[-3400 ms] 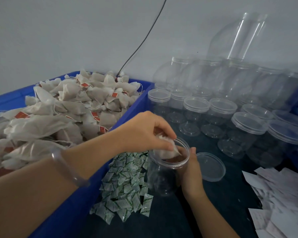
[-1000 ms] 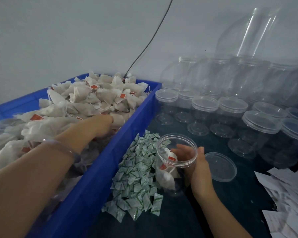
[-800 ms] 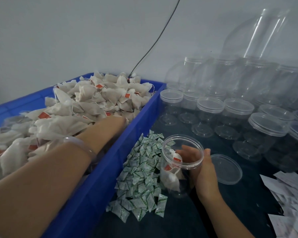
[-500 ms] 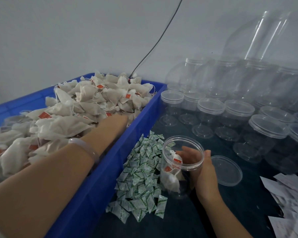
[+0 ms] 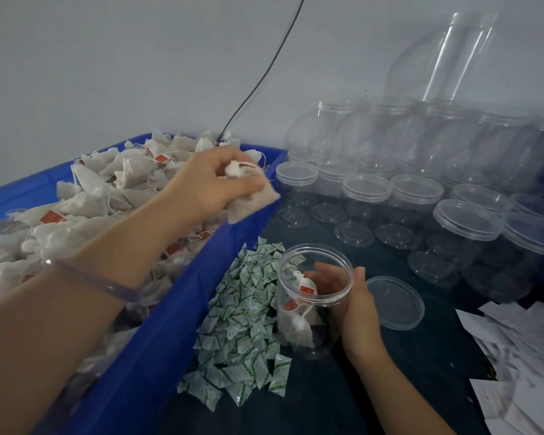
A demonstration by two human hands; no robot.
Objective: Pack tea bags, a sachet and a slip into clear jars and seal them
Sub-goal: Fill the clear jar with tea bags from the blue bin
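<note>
Left arm extends forward from the lower left, wrist raised. Left hand (image 5: 211, 183): fingers and thumb curled, pinching a tea bag (image 5: 252, 204). Right forearm enters from the lower right. Right hand (image 5: 357, 306): fingers wrapped round a jar (image 5: 311, 340), thumb at its rim.

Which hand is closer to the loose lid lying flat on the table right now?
Right. The right hand grips the open jar just beside the lid; the left hand holds tea bags above the blue bin.

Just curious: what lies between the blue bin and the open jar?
A heap of small green-and-white sachets, spread from the bin to the jar, in the head view.
</note>
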